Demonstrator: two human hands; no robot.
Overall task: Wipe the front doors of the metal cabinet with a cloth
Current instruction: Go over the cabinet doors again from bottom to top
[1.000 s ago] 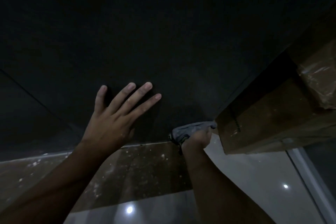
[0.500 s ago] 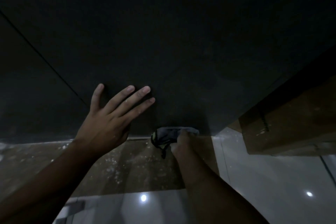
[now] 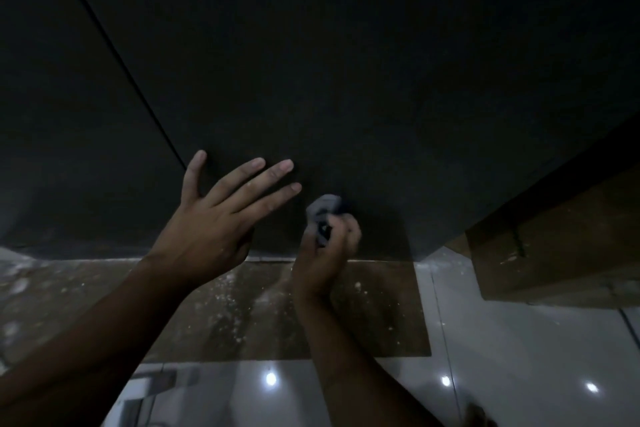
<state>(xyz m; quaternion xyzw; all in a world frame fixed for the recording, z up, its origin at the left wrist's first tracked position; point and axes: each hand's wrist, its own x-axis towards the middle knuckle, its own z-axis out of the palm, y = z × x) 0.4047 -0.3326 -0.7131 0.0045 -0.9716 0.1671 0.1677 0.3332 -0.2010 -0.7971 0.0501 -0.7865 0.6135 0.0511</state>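
head: 1 view only, worn on the person's head | faces forward and down | close to the dark cabinet door [image 3: 346, 80] (fills the upper frame) | glossy floor [image 3: 519, 357] along the bottom

Right hand [image 3: 327, 246] presses bunched cloth [image 3: 322, 215] against dark cabinet door [image 3: 346, 80].

Crumpled grey cloth [image 3: 323, 215] against dark cabinet door [image 3: 346, 97]

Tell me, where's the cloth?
In the head view, the cloth is bunched in the right hand, low against the dark cabinet door, just right of the open left hand.
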